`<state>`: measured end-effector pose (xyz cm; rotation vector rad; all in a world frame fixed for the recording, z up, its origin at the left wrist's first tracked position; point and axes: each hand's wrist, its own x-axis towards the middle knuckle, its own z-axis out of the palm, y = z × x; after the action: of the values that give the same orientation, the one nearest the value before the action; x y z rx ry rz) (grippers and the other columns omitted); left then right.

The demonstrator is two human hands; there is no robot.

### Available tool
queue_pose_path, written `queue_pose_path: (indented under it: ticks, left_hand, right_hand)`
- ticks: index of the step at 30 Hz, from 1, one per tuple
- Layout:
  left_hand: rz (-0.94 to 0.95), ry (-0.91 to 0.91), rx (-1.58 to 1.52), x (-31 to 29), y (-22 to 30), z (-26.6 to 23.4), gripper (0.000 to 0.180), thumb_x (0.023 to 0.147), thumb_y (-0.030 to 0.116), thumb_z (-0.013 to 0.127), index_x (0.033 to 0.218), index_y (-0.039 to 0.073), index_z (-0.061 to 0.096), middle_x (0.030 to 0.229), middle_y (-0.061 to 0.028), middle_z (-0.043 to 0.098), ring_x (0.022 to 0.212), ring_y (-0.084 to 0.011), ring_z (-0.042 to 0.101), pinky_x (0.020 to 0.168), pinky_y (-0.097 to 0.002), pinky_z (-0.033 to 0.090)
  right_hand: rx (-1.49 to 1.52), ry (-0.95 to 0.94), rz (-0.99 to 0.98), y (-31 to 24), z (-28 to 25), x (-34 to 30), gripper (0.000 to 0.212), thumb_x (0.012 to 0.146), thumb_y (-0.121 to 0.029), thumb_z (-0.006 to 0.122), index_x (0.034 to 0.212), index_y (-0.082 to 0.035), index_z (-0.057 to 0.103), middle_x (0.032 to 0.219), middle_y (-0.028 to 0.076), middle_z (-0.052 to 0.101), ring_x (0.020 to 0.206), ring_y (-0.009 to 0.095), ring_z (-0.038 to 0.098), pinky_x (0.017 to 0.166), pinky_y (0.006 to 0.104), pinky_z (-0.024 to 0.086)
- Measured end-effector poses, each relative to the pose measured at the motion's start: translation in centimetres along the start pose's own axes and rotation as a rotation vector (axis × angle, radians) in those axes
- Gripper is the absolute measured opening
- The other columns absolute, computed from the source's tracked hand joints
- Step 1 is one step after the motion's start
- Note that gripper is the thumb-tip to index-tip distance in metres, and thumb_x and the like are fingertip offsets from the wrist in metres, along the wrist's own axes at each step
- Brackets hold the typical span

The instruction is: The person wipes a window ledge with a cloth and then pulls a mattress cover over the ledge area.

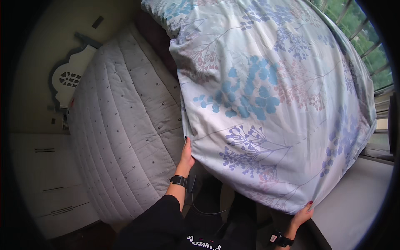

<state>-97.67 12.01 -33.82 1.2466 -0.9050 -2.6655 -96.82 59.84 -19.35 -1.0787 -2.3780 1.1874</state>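
Flowered cover (250,125): before me, near to far; I judge the step as holding its near edge spread, the next move calling for even tension.
Grey quilt (129,112): left, the roomier side for moving.
Window (333,10): far right, beyond the cover's edge; tighter.
Left hand (187,155): gripping the near-left edge.
Right hand (303,215): pinching the near-right corner.

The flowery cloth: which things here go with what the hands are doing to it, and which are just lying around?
Part of the job:
flowery cloth, held at its edge
left hand and right hand, both gripping it

Seem to be just there, since neither hand holds them:
grey quilted cover
dark purple cloth
white drawers
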Motion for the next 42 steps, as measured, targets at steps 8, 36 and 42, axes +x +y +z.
queue_pose_path:
  ticks: [8,36,42]
  left_hand:
    - [-0.045,0.294,0.726,14.7,-10.7,-0.4,0.054,0.076,0.023,0.054,0.119,-0.004,0.034,0.117,-0.0187,0.045,0.104,-0.0294,0.046,0.086,-0.0364,0.037]
    - [-0.130,-0.316,-0.097,-1.4,-2.4,21.7,0.053,0.091,0.037,0.022,0.129,0.001,0.020,0.133,-0.0077,0.025,0.121,-0.0177,0.026,0.101,-0.0315,0.018]
    - [0.009,-0.672,-0.214,-4.3,4.0,29.5,0.068,0.087,0.051,0.018,0.131,-0.001,0.011,0.133,-0.0108,0.024,0.122,-0.0216,0.024,0.100,-0.0352,0.019]
  right_hand:
    - [-0.221,-0.161,0.128,4.6,6.3,3.1,0.036,0.086,-0.030,0.046,0.083,0.006,0.047,0.057,0.008,0.049,0.054,0.019,0.048,0.052,0.0311,0.044]
    - [0.769,-0.188,0.614,-5.5,2.3,-2.4,0.083,0.068,-0.043,0.065,0.130,-0.011,0.021,0.134,0.010,0.025,0.122,0.031,0.025,0.097,0.0530,0.024]
    - [0.788,-0.102,0.187,-18.1,-2.4,2.0,0.070,0.073,-0.049,0.053,0.124,-0.006,0.033,0.120,0.014,0.043,0.114,0.029,0.036,0.094,0.0506,0.028]
